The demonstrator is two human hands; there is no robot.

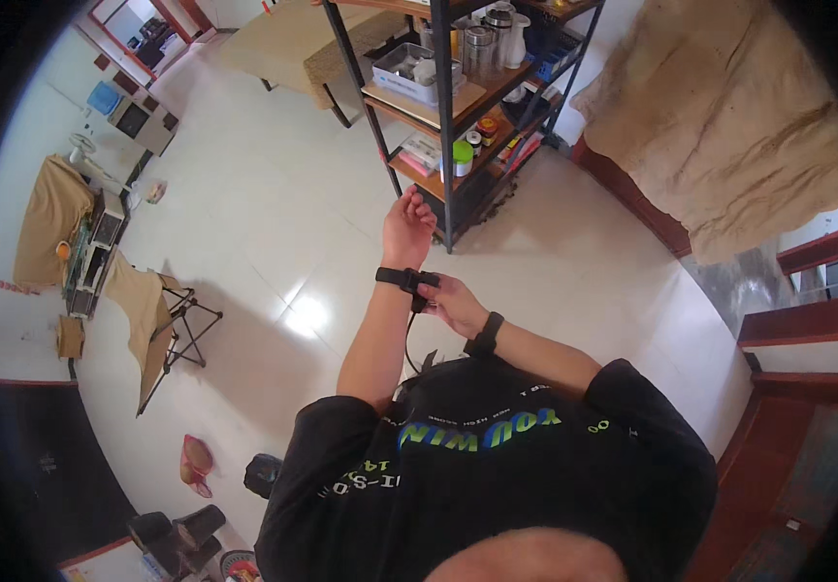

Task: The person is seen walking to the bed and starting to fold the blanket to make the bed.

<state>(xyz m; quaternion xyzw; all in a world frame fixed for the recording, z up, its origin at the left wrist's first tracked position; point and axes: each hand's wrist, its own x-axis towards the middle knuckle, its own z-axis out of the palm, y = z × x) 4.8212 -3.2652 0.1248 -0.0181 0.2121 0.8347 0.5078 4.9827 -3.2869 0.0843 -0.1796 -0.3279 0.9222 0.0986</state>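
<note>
One black wrist device (409, 280) sits strapped just behind our loosely half-open, empty left hand (407, 233); our right hand (457, 304) pinches its side. We seem to be adjusting it; next likely calls for checking the strap's (389, 275) snugness.

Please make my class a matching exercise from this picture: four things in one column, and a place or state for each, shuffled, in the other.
Things
1. Left hand
2. Right hand
3. Folding chair
4. Green-lidded jar

Place or state
A. On the shelf rack
B. Fingers loosely curled, holding nothing
C. Standing on the floor, toward the picture's left
D. Gripping the black device strapped to the other wrist

Pairs: 1-B, 2-D, 3-C, 4-A
</note>
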